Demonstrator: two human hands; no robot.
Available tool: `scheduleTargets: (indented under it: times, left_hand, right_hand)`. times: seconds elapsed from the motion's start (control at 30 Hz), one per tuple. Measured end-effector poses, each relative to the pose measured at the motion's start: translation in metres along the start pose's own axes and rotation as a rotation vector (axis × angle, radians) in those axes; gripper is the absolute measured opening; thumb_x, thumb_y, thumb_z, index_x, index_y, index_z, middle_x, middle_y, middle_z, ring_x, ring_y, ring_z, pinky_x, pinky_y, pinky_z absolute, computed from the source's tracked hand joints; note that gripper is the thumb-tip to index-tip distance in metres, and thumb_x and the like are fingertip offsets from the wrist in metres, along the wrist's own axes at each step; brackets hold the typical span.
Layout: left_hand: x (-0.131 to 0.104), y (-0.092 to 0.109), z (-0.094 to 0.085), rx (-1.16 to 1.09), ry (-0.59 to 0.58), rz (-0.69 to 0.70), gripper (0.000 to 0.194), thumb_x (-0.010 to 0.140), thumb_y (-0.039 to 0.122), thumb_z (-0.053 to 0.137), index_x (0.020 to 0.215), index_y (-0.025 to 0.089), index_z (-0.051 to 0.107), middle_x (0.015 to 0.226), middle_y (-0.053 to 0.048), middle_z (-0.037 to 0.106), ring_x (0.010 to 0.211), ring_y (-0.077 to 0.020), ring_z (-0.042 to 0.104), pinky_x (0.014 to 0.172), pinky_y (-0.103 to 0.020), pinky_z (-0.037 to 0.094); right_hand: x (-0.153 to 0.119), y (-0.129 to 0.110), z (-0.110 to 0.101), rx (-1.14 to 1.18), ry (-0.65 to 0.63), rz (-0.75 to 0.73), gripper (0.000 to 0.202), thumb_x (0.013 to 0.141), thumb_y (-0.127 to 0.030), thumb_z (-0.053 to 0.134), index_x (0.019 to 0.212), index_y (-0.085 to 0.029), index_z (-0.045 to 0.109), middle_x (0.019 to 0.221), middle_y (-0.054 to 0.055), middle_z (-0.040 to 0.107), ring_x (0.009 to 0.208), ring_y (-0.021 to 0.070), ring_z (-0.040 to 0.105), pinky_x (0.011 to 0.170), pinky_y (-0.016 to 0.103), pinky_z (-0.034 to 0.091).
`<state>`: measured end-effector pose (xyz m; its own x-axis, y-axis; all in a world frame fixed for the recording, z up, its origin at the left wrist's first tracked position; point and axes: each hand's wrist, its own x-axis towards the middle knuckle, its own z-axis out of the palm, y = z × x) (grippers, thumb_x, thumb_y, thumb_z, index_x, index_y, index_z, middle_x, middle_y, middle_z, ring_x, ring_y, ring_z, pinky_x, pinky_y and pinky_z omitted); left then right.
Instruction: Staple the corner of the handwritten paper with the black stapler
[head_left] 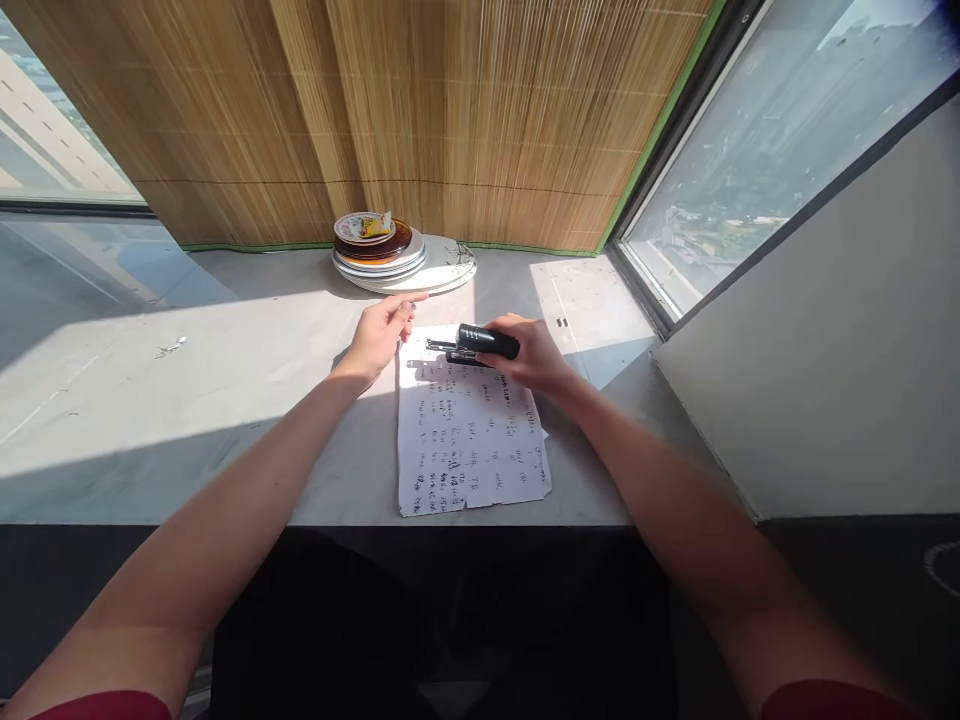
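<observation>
A black stapler (487, 341) is in my right hand (529, 350), fingers wrapped round its body. Its jaws point left, with a silvery rail (441, 345) showing apart from the black top. Beneath it lies a sheet of white paper (480, 440) covered in handwriting, with ragged lower edges. My left hand (379, 335) is beside the paper's upper left corner, with the index finger reaching right and the other fingers curled. A tiny greyish thing (413, 306) shows at those fingertips, too small to name.
Behind the hands stands a stack of plates (379, 265) with a small yellow packet (375, 226) on top. A small dark piece (562, 322) lies right of the stapler. White scraps (172, 347) lie at left. A bamboo blind (412, 120) hangs at the back.
</observation>
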<state>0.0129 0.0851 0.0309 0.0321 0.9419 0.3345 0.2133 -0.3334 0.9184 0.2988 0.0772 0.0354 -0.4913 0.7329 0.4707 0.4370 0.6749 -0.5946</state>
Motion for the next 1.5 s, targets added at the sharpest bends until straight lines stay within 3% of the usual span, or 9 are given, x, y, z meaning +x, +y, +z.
scheduleTargets:
  times: [0.23,0.4,0.57,0.7,0.93,1.5]
  left_hand:
    - [-0.001,-0.001,0.002,0.050,-0.033,0.074,0.041,0.089,0.045,0.084,0.123,0.023,0.085,0.114,-0.010,0.080,0.097,-0.0222,0.068,0.089,-0.037,0.056]
    - [-0.004,0.006,0.001,0.170,-0.094,0.081,0.034,0.084,0.044,0.089,0.110,0.022,0.088,0.109,-0.011,0.083,0.092,-0.0244,0.069,0.086,-0.042,0.055]
    - [-0.009,0.014,0.004,0.210,-0.239,0.138,0.021,0.086,0.036,0.087,0.103,0.025,0.088,0.114,-0.010,0.081,0.106,-0.0271,0.069,0.088,-0.044,0.052]
    - [-0.014,0.016,0.008,0.199,-0.281,0.145,0.019,0.088,0.036,0.084,0.102,0.023,0.087,0.115,-0.010,0.076,0.102,-0.0238,0.066,0.085,-0.042,0.051]
    - [-0.014,0.015,0.008,0.230,-0.329,0.128,0.022,0.086,0.046,0.086,0.097,0.026,0.087,0.114,-0.009,0.075,0.103,-0.0262,0.068,0.084,-0.042,0.054]
    - [-0.013,0.011,0.004,0.268,-0.300,0.184,0.017,0.087,0.034,0.087,0.100,0.024,0.088,0.107,-0.005,0.072,0.097,-0.0216,0.064,0.078,-0.037,0.051]
  right_hand:
    - [0.000,0.004,-0.001,-0.054,0.057,0.059,0.014,0.087,-0.030,0.083,0.095,-0.024,0.073,0.089,0.003,0.071,0.082,0.0221,0.061,0.078,0.041,0.048]
    - [0.000,0.005,-0.001,-0.072,0.038,0.046,0.012,0.087,-0.027,0.082,0.096,-0.025,0.074,0.089,0.003,0.072,0.084,0.0231,0.061,0.079,0.042,0.048]
    - [0.001,0.003,-0.001,-0.076,0.015,0.021,0.012,0.087,-0.026,0.081,0.096,-0.025,0.074,0.087,0.004,0.072,0.085,0.0236,0.059,0.078,0.042,0.048]
    - [0.001,0.000,0.000,-0.088,-0.022,0.055,0.015,0.087,-0.029,0.081,0.100,-0.025,0.075,0.092,0.004,0.073,0.087,0.0240,0.061,0.079,0.042,0.048]
    - [0.001,-0.001,0.001,-0.069,-0.042,0.047,0.014,0.087,-0.030,0.083,0.098,-0.026,0.076,0.093,0.004,0.073,0.088,0.0241,0.063,0.082,0.042,0.047]
    - [0.001,0.001,-0.004,-0.073,-0.039,0.071,0.016,0.086,-0.031,0.082,0.101,-0.026,0.077,0.094,0.005,0.075,0.089,0.0250,0.063,0.081,0.043,0.050]
